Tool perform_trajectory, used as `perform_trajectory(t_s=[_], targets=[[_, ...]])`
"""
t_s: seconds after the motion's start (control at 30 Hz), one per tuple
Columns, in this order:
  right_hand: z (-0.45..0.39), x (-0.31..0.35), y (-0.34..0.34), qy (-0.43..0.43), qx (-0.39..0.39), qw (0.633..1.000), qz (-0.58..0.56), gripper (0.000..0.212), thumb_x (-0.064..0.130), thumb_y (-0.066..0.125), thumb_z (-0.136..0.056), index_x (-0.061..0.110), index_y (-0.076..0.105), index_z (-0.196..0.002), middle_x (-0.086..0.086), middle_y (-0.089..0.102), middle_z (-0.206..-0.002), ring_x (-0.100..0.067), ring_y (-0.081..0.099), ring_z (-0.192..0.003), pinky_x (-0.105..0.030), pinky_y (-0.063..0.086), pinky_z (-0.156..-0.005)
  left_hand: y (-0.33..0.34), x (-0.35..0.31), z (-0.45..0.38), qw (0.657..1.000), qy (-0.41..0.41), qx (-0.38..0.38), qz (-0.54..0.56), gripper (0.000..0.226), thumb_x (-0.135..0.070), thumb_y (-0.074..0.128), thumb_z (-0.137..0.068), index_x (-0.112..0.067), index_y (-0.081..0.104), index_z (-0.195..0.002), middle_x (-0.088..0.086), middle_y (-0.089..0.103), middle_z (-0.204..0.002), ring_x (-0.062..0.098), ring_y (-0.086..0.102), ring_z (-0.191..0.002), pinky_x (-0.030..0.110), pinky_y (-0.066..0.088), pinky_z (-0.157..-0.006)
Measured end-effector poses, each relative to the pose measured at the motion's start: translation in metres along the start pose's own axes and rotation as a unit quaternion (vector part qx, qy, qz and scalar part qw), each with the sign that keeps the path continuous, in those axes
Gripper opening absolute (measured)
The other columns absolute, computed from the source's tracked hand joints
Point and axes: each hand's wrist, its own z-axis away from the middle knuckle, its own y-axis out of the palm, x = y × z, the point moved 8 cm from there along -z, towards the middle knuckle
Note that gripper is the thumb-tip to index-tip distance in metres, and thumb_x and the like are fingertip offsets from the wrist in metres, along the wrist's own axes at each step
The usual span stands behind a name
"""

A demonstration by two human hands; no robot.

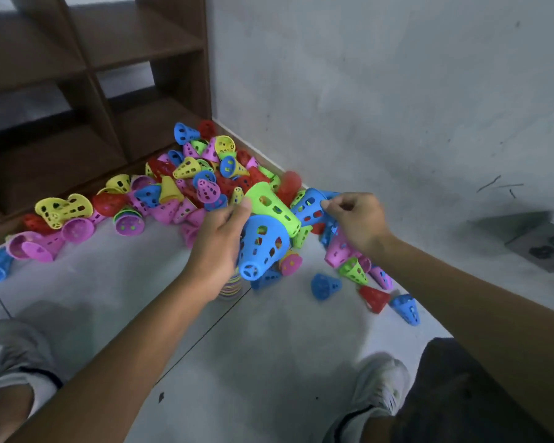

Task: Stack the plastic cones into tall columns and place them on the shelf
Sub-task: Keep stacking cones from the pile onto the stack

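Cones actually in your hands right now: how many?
3. The left hand grips a blue cone with a green cone against it; the right hand pinches another blue cone. More could be hidden behind the fingers.

Pale tiled floor [87, 302] with a thin dark seam across it, meeting a grey scuffed wall [397, 91] on the right. Low on that wall, a power socket [544, 247], a little blurred. At the bottom, two white shoes [381, 382] and dark shorts [480, 391].
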Motion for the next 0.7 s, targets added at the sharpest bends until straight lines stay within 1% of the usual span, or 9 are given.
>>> perform_trajectory(t_s=[0.07, 0.13, 0.2, 0.3, 0.4, 0.47, 0.53, 0.63, 0.7], targets=[[0.002, 0.016, -0.003, -0.019, 0.011, 1.0, 0.013, 0.023, 0.025, 0.071, -0.094, 0.019, 0.073, -0.072, 0.018, 0.057, -0.049, 0.0, 0.044, -0.041, -0.01, 0.034, -0.045, -0.01, 0.007, 0.003, 0.997, -0.056, -0.026, 0.048, 0.051, -0.037, 0.051, -0.105, 0.003, 0.049, -0.074, 0.015, 0.048, -0.063, 0.025, 0.05, -0.055, 0.029, 0.041, -0.052], [0.005, 0.031, -0.005, -0.037, 0.024, 0.999, 0.019, 0.025, 0.024, 0.072, -0.094, 0.019, 0.072, -0.07, 0.018, 0.057, -0.05, -0.002, 0.042, -0.041, -0.011, 0.033, -0.045, -0.018, 0.013, 0.008, 0.989, -0.111, -0.041, 0.085, 0.041, -0.034, 0.05, -0.105, -0.007, 0.057, -0.076, 0.005, 0.061, -0.059, 0.017, 0.06, -0.05, 0.025, 0.048, -0.044], [0.01, 0.045, -0.005, -0.058, 0.042, 0.997, 0.038, 0.027, 0.027, 0.072, -0.093, 0.021, 0.071, -0.067, 0.018, 0.055, -0.05, -0.003, 0.04, -0.044, -0.013, 0.034, -0.046, -0.024, 0.02, 0.011, 0.981, -0.155, -0.047, 0.105, 0.033, -0.036, 0.05, -0.105, -0.012, 0.061, -0.084, 0.004, 0.064, -0.06, 0.015, 0.062, -0.048, 0.025, 0.048, -0.04], [0.018, 0.06, -0.005, -0.088, 0.061, 0.993, 0.052, 0.026, 0.03, 0.073, -0.093, 0.02, 0.073, -0.069, 0.015, 0.051, -0.05, -0.005, 0.037, -0.045, -0.012, 0.033, -0.046, -0.034, 0.032, 0.013, 0.97, -0.201, -0.075, 0.112, 0.029, -0.038, 0.053, -0.104, -0.013, 0.063, -0.095, 0.009, 0.066, -0.074, 0.021, 0.063, -0.055, 0.026, 0.048, -0.04], [0.019, 0.063, -0.002, -0.086, 0.059, 0.994, 0.028, 0.022, 0.031, 0.074, -0.091, 0.019, 0.076, -0.073, 0.009, 0.059, -0.058, -0.007, 0.043, -0.051, -0.017, 0.039, -0.051, -0.04, 0.039, 0.013, 0.964, -0.23, -0.085, 0.105, 0.028, -0.038, 0.054, -0.103, -0.013, 0.064, -0.099, 0.011, 0.065, -0.078, 0.023, 0.062, -0.057, 0.026, 0.048, -0.04], [0.017, 0.06, 0.004, -0.077, 0.058, 0.995, 0.008, 0.021, 0.031, 0.076, -0.09, 0.021, 0.075, -0.071, 0.006, 0.064, -0.064, -0.01, 0.049, -0.057, -0.025, 0.045, -0.06, -0.043, 0.041, 0.012, 0.962, -0.237, -0.085, 0.109, 0.027, -0.037, 0.054, -0.103, -0.012, 0.065, -0.098, 0.01, 0.065, -0.077, 0.022, 0.062, -0.055, 0.025, 0.048, -0.04], [0.017, 0.058, 0.009, -0.064, 0.06, 0.996, -0.007, 0.02, 0.029, 0.076, -0.09, 0.02, 0.076, -0.071, 0.008, 0.065, -0.065, -0.009, 0.051, -0.058, -0.028, 0.047, -0.064, -0.044, 0.042, 0.012, 0.957, -0.245, -0.086, 0.129, 0.026, -0.035, 0.055, -0.102, -0.014, 0.066, -0.091, 0.009, 0.066, -0.074, 0.022, 0.062, -0.056, 0.024, 0.048, -0.04], [0.017, 0.058, 0.016, -0.062, 0.072, 0.995, -0.008, 0.02, 0.028, 0.077, -0.089, 0.021, 0.075, -0.071, 0.014, 0.064, -0.061, -0.004, 0.051, -0.055, -0.025, 0.045, -0.064, -0.044, 0.045, 0.014, 0.945, -0.267, -0.093, 0.166, 0.025, -0.034, 0.058, -0.098, -0.016, 0.066, -0.084, 0.004, 0.068, -0.064, 0.021, 0.062, -0.056, 0.022, 0.048, -0.04], [0.017, 0.061, 0.019, -0.065, 0.075, 0.995, -0.016, 0.018, 0.028, 0.077, -0.089, 0.022, 0.076, -0.071, 0.012, 0.069, -0.067, -0.005, 0.055, -0.06, -0.024, 0.047, -0.067, -0.046, 0.048, 0.015, 0.939, -0.28, -0.096, 0.173, 0.024, -0.034, 0.059, -0.097, -0.016, 0.066, -0.084, 0.004, 0.068, -0.065, 0.021, 0.063, -0.058, 0.022, 0.048, -0.041]])
